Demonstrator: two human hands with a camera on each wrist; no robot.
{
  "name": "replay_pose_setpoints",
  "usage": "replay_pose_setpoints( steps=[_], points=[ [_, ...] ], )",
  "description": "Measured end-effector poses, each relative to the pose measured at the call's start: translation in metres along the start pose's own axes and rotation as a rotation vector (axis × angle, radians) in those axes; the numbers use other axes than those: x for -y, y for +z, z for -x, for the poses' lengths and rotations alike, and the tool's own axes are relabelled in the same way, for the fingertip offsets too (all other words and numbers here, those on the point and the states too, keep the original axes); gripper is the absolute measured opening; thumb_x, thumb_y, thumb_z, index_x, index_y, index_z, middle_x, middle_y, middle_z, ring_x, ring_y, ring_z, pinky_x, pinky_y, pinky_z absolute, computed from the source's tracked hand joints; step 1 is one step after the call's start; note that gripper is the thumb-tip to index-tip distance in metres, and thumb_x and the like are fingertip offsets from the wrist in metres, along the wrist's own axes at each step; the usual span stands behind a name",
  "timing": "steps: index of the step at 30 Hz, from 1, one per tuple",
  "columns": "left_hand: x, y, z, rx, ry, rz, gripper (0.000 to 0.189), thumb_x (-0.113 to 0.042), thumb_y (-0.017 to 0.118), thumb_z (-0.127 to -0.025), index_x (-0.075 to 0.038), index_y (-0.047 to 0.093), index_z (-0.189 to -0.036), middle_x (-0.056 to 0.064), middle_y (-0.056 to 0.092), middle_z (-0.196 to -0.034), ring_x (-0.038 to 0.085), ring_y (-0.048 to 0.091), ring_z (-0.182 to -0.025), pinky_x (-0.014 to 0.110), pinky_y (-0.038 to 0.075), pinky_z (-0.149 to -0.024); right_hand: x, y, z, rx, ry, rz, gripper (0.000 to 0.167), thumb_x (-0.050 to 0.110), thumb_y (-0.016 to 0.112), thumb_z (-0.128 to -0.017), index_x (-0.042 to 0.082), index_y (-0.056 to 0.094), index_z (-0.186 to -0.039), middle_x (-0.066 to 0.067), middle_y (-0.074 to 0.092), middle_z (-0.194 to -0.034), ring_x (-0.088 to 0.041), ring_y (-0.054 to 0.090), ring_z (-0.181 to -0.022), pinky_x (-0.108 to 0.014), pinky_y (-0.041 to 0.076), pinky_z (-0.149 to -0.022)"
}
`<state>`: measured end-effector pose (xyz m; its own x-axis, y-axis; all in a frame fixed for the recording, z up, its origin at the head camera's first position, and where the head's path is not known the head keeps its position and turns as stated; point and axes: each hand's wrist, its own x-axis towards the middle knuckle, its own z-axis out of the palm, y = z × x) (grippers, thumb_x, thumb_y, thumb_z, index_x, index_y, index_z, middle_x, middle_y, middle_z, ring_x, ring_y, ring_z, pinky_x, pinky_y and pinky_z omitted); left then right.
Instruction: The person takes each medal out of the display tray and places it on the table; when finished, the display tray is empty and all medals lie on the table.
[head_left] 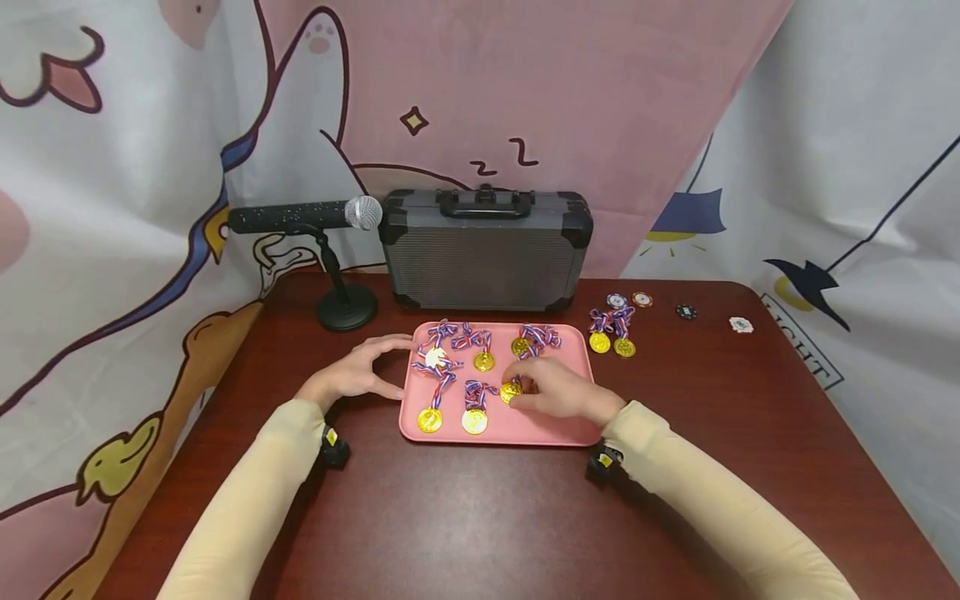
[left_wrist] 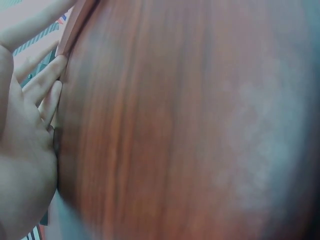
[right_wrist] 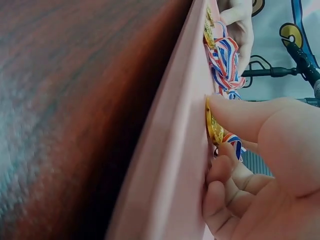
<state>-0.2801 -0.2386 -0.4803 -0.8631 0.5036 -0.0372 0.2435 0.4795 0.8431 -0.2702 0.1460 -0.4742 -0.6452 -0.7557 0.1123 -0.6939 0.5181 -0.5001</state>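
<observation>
My right hand (head_left: 558, 388) pinches a gold medal (right_wrist: 214, 128) between thumb and fingers, low over the pink tray (head_left: 525, 435). Part of its red, white and blue ribbon (right_wrist: 233, 144) shows behind the fingers. My left hand (head_left: 356, 372) is at the tray's left side, thumb and fingers spread, fingertips right at the rim. Several more medals lie in the tray with their ribbons bunched above them, among them a front-left medal (head_left: 430, 419), a front-middle medal (head_left: 475, 421) and a back-middle medal (head_left: 483, 361).
Right of the tray, two more medals (head_left: 624, 347) lie on the dark wooden table (head_left: 480, 517), with several poker chips (head_left: 686, 311) behind and beyond. A grey case (head_left: 486, 258) stands at the back. A microphone (head_left: 300, 217) on a stand (head_left: 347, 307) is left of it.
</observation>
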Motion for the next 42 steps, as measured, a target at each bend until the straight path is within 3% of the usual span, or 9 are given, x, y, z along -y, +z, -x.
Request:
replay_pose_setpoints(
  steps=[3,9,13,17,22,27,36,42],
  points=[
    [-0.002,0.001,0.001,0.005,0.007,0.002,0.086,-0.007,0.095,-0.073,-0.003,0.056,-0.15,0.022,0.038,-0.164,0.044,0.019,-0.154,0.071,0.011,-0.122,0.002,0.0,0.001,0.017,-0.019,0.004,0.022,0.016,0.082,-0.092,0.01,0.072,-0.111,0.0,0.065,-0.086,-0.014,0.057,-0.074,-0.028,0.048,-0.069],
    [0.017,0.001,-0.004,-0.006,0.006,-0.027,0.089,-0.012,0.096,-0.072,-0.01,0.057,-0.151,0.018,0.037,-0.166,0.042,0.018,-0.155,0.071,0.01,-0.122,0.004,-0.001,0.007,0.039,-0.043,0.012,0.019,0.015,0.079,-0.095,0.014,0.068,-0.11,0.001,0.064,-0.088,-0.016,0.057,-0.077,-0.027,0.048,-0.07],
    [0.024,0.0,-0.005,-0.01,0.016,-0.05,0.088,-0.019,0.098,-0.071,-0.016,0.059,-0.149,0.012,0.041,-0.164,0.039,0.021,-0.155,0.07,0.013,-0.122,0.004,-0.006,0.012,0.012,-0.026,-0.074,0.017,0.008,0.077,-0.096,0.014,0.068,-0.109,0.003,0.064,-0.09,-0.013,0.056,-0.075,-0.028,0.049,-0.068],
    [0.024,-0.001,-0.005,-0.001,0.024,-0.055,0.086,-0.024,0.098,-0.071,-0.02,0.06,-0.148,0.009,0.043,-0.164,0.036,0.023,-0.154,0.069,0.015,-0.122,0.001,-0.015,0.02,-0.03,0.05,-0.174,0.023,0.011,0.079,-0.095,0.013,0.07,-0.115,0.005,0.064,-0.095,-0.013,0.056,-0.079,-0.03,0.054,-0.074],
    [0.025,0.0,-0.004,0.008,0.061,-0.033,0.085,-0.021,0.098,-0.072,-0.016,0.06,-0.148,0.01,0.046,-0.162,0.035,0.027,-0.154,0.068,0.017,-0.122,-0.009,-0.036,0.033,-0.118,0.113,-0.338,0.036,0.007,0.079,-0.094,0.007,0.067,-0.127,-0.001,0.067,-0.11,-0.02,0.061,-0.085,-0.031,0.057,-0.078],
    [0.022,0.0,-0.005,0.0,0.081,-0.029,0.086,-0.017,0.098,-0.071,-0.013,0.06,-0.148,0.012,0.045,-0.161,0.036,0.029,-0.153,0.066,0.018,-0.123,-0.018,-0.066,0.05,-0.228,0.143,-0.42,0.037,-0.001,0.076,-0.094,0.002,0.063,-0.129,-0.011,0.07,-0.099,-0.023,0.068,-0.083,-0.026,0.055,-0.069],
    [0.023,-0.001,-0.005,-0.001,0.066,-0.018,0.084,-0.02,0.099,-0.071,-0.016,0.062,-0.147,0.009,0.047,-0.16,0.034,0.03,-0.153,0.066,0.017,-0.123,-0.04,-0.118,0.088,-0.463,0.269,-0.35,0.041,0.0,0.075,-0.095,-0.002,0.059,-0.133,-0.017,0.067,-0.096,-0.013,0.07,-0.078,-0.023,0.058,-0.064],
    [0.024,-0.001,-0.007,-0.011,0.069,0.017,0.081,-0.017,0.099,-0.071,-0.014,0.064,-0.144,0.01,0.052,-0.155,0.032,0.036,-0.149,0.062,0.02,-0.124,-0.063,-0.134,0.105,-0.584,0.369,-0.299,0.042,-0.002,0.074,-0.096,0.0,0.059,-0.135,-0.012,0.071,-0.098,-0.009,0.07,-0.078,-0.022,0.058,-0.065]
  ],
)
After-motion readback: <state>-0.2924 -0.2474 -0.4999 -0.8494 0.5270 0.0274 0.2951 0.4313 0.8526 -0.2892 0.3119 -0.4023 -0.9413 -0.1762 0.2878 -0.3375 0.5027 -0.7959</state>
